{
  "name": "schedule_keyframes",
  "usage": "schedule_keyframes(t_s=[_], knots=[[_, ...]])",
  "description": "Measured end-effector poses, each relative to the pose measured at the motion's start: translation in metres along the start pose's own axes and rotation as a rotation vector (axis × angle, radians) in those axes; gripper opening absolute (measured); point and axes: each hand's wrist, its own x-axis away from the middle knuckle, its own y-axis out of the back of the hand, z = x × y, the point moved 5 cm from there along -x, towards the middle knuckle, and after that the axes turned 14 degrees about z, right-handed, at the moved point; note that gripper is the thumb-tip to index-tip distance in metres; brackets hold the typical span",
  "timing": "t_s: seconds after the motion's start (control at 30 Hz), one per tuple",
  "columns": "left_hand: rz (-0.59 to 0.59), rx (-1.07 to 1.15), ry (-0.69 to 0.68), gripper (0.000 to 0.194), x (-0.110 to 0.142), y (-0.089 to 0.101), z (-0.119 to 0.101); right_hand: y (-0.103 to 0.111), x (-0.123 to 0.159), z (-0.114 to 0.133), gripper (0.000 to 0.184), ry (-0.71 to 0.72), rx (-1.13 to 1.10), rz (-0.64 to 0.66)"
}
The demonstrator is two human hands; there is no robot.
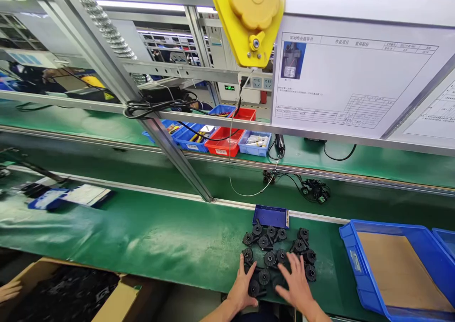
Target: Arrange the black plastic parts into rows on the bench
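the black parts (270, 258) lie in a loose cluster on the green bench (177, 241), near its front edge. the left hand (243, 286) is at the cluster's front left, fingers parted; the right hand (296, 280) is over its front right, fingers spread wide. whether either touches a part, i cannot tell. just behind the cluster sits a small blue tray (270, 216); to the right, a big blue bin (359, 265) has a brown sheet (401, 265) inside
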Motion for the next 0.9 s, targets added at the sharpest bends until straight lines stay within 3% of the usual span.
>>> schedule_keyframes(t_s=[0.07,0.13,0.37,0.57,0.73,0.8,0.9], knots=[[-0.003,0.011,0.001,0.158,0.0,-0.007,-0.007,-0.012,0.007,0.02,0.068,0.113,-0.013,0.123],[0.007,0.024,0.004,0.159,-0.001,-0.013,-0.014,-0.02,0.01,0.025,0.063,0.07,-0.008,0.158],[-0.008,0.103,0.03,0.157,-0.01,-0.04,-0.046,-0.021,0.014,-0.003,0.053,-0.059,0.083,0.104],[-0.019,0.215,-0.027,0.149,-0.019,-0.056,-0.074,-0.004,0.022,-0.021,0.049,-0.236,0.176,0.174],[0.007,0.288,-0.122,0.149,-0.01,-0.052,-0.07,0.011,0.017,-0.013,0.06,-0.316,0.078,0.253],[0.001,0.281,-0.144,0.143,-0.006,-0.044,-0.061,0.024,-0.002,-0.003,0.065,-0.289,-0.028,0.216],[-0.1,0.236,-0.123,0.113,-0.006,-0.019,-0.043,0.053,-0.051,0.012,0.058,-0.191,-0.134,0.098]])
